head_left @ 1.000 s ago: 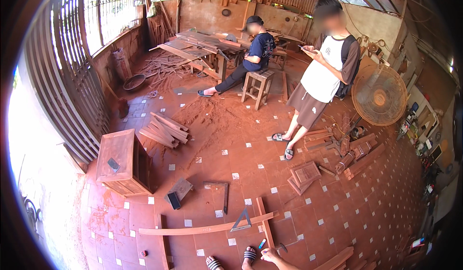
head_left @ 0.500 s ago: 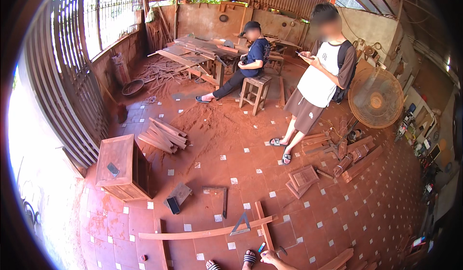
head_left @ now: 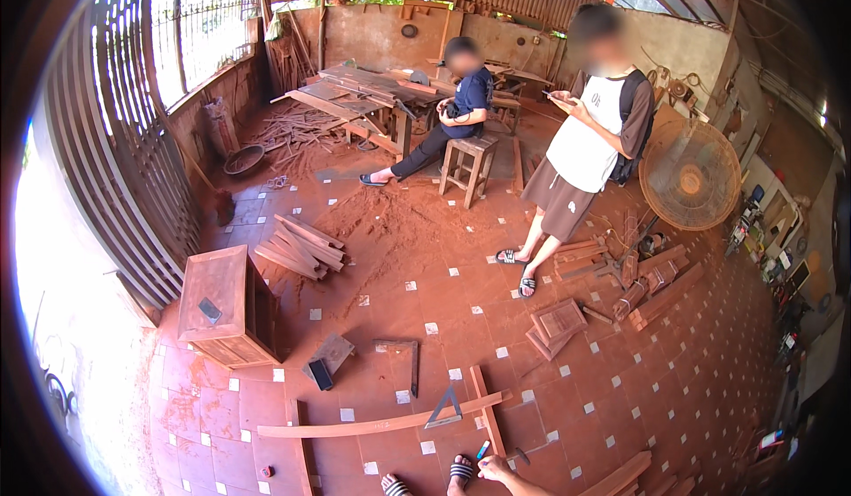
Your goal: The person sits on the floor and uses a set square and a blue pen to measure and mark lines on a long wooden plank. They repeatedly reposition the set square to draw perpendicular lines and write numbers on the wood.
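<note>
Low at the front, my right hand [head_left: 494, 468] is closed, its fingers bent together; whatever they hold is too small to make out. A small blue and dark stick-like object [head_left: 483, 449] shows right at the fingers, and a dark piece [head_left: 521, 454] lies just right of the hand. Ahead of it, a long slightly curved wooden board [head_left: 372, 427] rests across two wooden strips, the right strip [head_left: 487, 407] ending near my hand. A triangular square [head_left: 444, 409] stands on the board near its right end. My left hand is out of view.
A wooden cabinet [head_left: 213, 296] with a phone on top stands left. An L-shaped square [head_left: 413, 367], a small block [head_left: 332, 354] with a phone, and a tape measure [head_left: 268, 472] lie on the tiles. One person stands [head_left: 592, 132], another sits on a stool [head_left: 470, 148]. A fan [head_left: 691, 177] stands right.
The view has shifted very slightly. The seated person's head has turned a little; my right hand stays almost in the same place beside the wooden strip.
</note>
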`<act>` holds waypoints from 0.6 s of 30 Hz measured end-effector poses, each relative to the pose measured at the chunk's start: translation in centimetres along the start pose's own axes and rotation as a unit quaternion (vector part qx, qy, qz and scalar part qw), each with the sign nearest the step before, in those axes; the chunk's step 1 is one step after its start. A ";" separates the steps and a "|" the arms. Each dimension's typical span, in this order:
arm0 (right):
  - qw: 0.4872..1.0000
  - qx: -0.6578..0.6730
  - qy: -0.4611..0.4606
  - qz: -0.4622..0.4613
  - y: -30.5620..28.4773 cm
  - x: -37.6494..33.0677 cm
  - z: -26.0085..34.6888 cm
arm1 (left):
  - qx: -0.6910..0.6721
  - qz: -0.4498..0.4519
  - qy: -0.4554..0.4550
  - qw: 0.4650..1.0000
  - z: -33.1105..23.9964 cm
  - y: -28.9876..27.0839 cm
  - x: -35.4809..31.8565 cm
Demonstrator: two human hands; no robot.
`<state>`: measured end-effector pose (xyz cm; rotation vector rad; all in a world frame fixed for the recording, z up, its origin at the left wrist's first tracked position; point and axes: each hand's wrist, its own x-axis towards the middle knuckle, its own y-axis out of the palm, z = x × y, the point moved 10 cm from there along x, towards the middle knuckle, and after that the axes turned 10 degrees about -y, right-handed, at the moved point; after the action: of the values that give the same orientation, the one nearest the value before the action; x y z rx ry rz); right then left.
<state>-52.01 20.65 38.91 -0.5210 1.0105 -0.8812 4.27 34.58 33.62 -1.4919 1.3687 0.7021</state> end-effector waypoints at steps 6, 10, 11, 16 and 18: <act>0.964 0.245 0.100 -0.008 2.7 0.1 -3.3 | 0.006 0.001 0.001 1.000 -0.1 0.1 -0.7; 0.970 0.220 0.100 0.016 2.3 -0.5 -2.6 | 0.011 0.001 0.000 1.000 -0.1 0.1 -1.1; 0.973 0.211 0.095 0.018 1.8 -0.7 -2.1 | 0.013 0.002 0.000 1.000 -0.1 0.2 -1.2; 0.943 0.290 0.163 0.000 1.0 -1.6 -1.2 | 0.024 0.002 0.002 1.000 0.0 0.0 -1.3; 0.953 0.265 0.146 0.000 0.9 -1.1 -0.8 | 0.028 0.002 0.002 1.000 0.3 0.0 -1.4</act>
<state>-52.64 22.04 38.47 0.0682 0.9838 -1.2027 4.05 35.44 34.74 -1.4483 1.3831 0.6582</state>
